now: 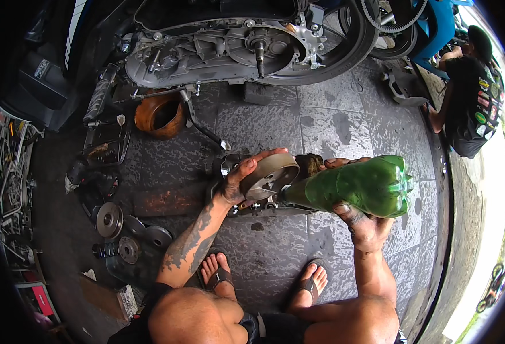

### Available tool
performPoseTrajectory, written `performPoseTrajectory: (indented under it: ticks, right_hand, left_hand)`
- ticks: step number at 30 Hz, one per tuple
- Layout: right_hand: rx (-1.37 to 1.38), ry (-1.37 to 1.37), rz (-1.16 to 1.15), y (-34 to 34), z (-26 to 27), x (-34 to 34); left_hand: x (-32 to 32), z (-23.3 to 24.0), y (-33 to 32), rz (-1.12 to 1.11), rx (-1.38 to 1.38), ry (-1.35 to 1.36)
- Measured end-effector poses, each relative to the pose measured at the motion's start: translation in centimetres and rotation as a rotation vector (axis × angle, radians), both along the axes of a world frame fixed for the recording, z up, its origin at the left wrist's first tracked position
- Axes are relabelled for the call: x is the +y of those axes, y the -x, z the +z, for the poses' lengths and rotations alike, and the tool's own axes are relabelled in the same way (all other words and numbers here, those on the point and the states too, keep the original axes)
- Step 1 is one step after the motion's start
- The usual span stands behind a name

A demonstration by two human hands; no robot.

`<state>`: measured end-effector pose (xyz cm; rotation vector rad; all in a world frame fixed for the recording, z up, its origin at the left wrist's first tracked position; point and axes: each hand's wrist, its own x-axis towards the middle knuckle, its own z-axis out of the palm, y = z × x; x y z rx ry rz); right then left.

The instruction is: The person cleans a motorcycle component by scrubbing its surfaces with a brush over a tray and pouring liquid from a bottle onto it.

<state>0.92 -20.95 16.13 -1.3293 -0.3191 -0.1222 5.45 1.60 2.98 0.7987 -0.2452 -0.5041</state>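
My left hand [238,179] grips a round metal clutch bell [287,165], its hollow side tilted towards the right. My right hand [364,225] is wrapped around a green plastic bottle [351,187], which lies nearly level with its neck at the lower right rim of the bell. Whether liquid is flowing from the bottle, I cannot tell. Beneath both hands is a metal tray [274,211] holding small parts and tools, partly hidden. Above stands a scooter's opened transmission case [201,56] with a bare shaft [259,58] sticking out beside the rear wheel.
A cordless drill [78,172], metal pulley discs [109,219] and a coil spring [105,250] lie at the left. An orange-brown container [160,115] sits below the case, near a stand leg [205,133]. At the upper right a person [467,94] crouches by a blue scooter [437,38].
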Motion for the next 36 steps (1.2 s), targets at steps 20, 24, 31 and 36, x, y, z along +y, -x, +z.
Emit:
performPoseTrajectory:
  ticks: [20,24,31,36]
  right_hand:
    - [-0.046,0.028,-0.103,-0.7,-1.9,-1.5]
    - [-0.158,0.21,-0.076,-0.8,-3.4,-2.3]
    - [-0.231,0.175,-0.189,-1.2,-3.8,-2.5]
    - [-0.262,0.291,-0.144,-1.4,-3.5,-2.9]
  left_hand:
    - [-1.5,-0.4,0.7,0.186,0.501,-0.085]
    - [-1.5,-0.1,0.6,0.13,0.425,-0.001]
    - [-1.9,0.0,0.6,0.146,0.4,-0.066]
    - [-0.7,0.0,0.5,0.103,0.288,-0.499]
